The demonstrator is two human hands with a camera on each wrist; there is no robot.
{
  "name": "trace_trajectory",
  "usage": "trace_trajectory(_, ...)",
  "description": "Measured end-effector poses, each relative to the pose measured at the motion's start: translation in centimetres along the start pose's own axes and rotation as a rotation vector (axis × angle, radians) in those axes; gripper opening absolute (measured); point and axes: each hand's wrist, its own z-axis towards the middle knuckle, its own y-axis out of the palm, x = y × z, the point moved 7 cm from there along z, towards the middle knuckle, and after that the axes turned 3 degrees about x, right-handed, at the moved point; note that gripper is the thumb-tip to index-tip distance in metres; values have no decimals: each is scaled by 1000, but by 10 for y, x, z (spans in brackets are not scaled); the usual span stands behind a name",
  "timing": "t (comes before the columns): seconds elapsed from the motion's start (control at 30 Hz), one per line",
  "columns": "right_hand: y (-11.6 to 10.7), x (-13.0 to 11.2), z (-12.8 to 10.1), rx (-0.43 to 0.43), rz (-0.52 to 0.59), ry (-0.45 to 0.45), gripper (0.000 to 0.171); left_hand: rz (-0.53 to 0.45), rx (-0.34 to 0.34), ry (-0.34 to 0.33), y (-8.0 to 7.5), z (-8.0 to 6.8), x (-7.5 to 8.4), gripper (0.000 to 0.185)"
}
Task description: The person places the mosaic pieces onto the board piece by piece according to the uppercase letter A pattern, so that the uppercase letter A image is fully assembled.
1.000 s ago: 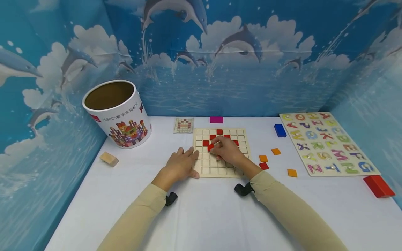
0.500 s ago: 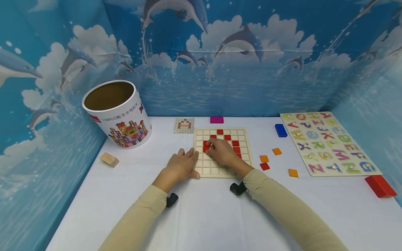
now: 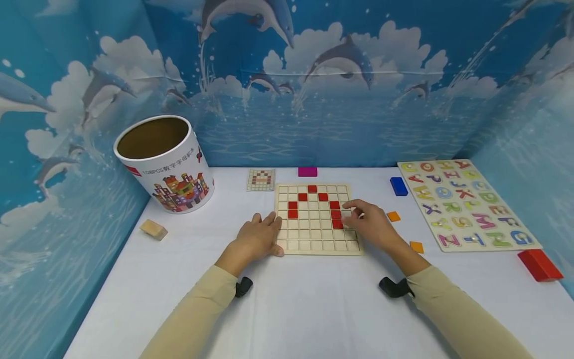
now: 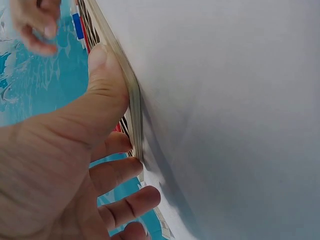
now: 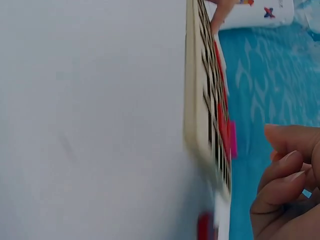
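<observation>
Head view: a wooden grid board (image 3: pixel 314 244) lay at the centre of a white worktop (image 3: pixel 296 309), with red square tiles (image 3: pixel 292 209) set into it in an arch shape. The left hand (image 3: pixel 257 239) rested on the board's 9 o'clock edge, fingers straight, thumb pressed against the rim, holding nothing. The right hand (image 3: pixel 369 224) hovered at the board's 3 o'clock edge, fingers loosely curled; whether it pinched a tile could not be told.

Risks, as a judgement: the right hand sat just beside the red tiles on that side, so a brush of the fingers could knock one out of its cell. If the left hand lifted, the board might slide.

A loose orange tile (image 3: pixel 393 216) lay near the right hand at 1 o'clock.

Writing: a white tub (image 3: pixel 172 174) at 10 o'clock read "108PCS", followed by Chinese characters. An alphabet puzzle (image 3: pixel 466 204) at 3 o'clock showed coloured capital letters.
</observation>
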Motion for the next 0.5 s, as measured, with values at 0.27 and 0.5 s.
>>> trace_trajectory(0.27,-42,60,-43,-6,56,195,44,-41,-6,-3,1,-3,-2,95)
trace_trajectory(0.5,-43,74,-58,-27,34,281,46,-68,-18,-2,2,-1,2,95)
